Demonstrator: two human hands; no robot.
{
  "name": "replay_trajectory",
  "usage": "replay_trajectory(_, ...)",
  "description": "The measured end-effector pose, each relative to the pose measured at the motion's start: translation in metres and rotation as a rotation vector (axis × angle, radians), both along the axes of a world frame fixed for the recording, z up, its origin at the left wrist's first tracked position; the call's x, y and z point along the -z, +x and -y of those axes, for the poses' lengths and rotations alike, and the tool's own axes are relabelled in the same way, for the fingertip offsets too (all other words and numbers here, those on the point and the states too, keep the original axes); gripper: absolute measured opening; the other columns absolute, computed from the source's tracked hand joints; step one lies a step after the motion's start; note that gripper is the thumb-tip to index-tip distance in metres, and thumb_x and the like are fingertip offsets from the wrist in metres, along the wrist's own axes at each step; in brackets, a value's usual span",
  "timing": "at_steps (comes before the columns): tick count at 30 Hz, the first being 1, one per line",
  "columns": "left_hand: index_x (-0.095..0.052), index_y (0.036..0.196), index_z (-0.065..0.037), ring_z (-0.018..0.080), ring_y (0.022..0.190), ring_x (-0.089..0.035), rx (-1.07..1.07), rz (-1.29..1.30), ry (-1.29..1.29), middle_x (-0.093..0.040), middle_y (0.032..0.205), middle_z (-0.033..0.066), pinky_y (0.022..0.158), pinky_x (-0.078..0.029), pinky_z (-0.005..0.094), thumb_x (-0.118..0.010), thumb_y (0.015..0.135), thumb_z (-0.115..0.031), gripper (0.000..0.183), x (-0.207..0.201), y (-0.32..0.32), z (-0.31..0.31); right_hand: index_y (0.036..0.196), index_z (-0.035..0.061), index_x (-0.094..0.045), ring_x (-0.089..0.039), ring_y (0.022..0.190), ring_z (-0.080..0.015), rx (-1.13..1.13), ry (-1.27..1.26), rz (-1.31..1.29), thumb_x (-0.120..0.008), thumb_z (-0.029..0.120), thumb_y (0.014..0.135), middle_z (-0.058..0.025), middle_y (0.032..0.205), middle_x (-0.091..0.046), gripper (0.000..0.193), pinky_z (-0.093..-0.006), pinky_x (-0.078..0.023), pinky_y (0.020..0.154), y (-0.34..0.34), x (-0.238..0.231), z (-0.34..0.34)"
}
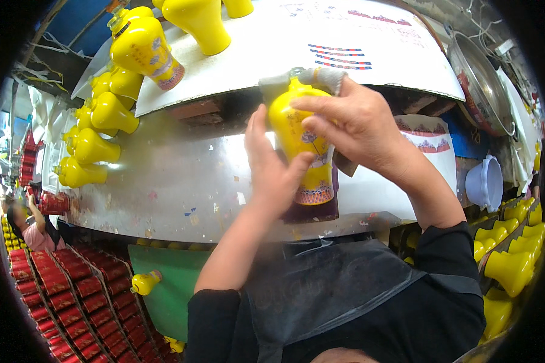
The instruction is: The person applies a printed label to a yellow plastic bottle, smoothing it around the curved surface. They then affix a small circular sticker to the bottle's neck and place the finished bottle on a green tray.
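A yellow vase-shaped bottle (316,176) with a clear glass neck, printed flowers and a patterned band near its base is in front of me, over a dark purple pad (320,213). At its left side is my left hand (269,166), fingers spread, thumb over the bottle's front. My right hand (360,121) reaches across its right shoulder, thumb and forefinger bent close together over the yellow surface. Whether anything is pinched there is hidden. A brownish flat piece (345,164) shows under the right palm. Behind the bottle's neck lies a grey cloth (328,77).
On the white board (399,54) lie strips of decals (340,57), with a decorated yellow bottle (145,51) at its left. Plain yellow bottles (97,145) line the metal table's left end. A lilac basin (484,184) stands right. Red boxes (72,296) are stacked lower left, near another person (39,233).
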State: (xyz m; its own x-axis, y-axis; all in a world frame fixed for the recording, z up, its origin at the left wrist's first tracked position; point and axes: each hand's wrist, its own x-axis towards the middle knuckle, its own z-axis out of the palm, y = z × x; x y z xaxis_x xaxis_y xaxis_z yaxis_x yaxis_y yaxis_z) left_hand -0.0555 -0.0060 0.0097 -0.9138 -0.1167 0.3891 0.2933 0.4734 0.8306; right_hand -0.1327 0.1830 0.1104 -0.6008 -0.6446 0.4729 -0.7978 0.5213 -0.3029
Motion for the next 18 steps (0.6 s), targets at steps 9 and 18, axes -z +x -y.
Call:
replay_trajectory(9,-0.026,0.156,-0.001,0.0401,0.138,-0.042,0.134,-0.023,0.03,-0.036,0.151,0.0252,0.116,-0.037,0.0487,-0.088,0.074,-0.043,0.111,-0.001,-0.011,0.012,0.136,0.0192,-0.066,-0.068,0.078,-0.0326,0.153,0.01,0.109,-0.067,0.033,0.094,-0.0199,0.094,-0.062,0.044,-0.0415,-0.057,0.07,0.011,0.012,0.0)
replay_trajectory(18,-0.007,0.162,0.0,0.0297,0.142,-0.043,0.426,0.218,0.702,-0.038,0.154,0.0228,0.117,-0.036,0.0408,-0.043,0.104,-0.064,0.093,0.009,0.014,0.008,0.161,0.007,-0.031,-0.068,0.08,-0.0137,0.209,-0.405,0.912,-0.061,0.043,0.1,-0.0151,0.113,-0.07,0.077,-0.026,-0.055,0.063,0.029,0.048,-0.028)
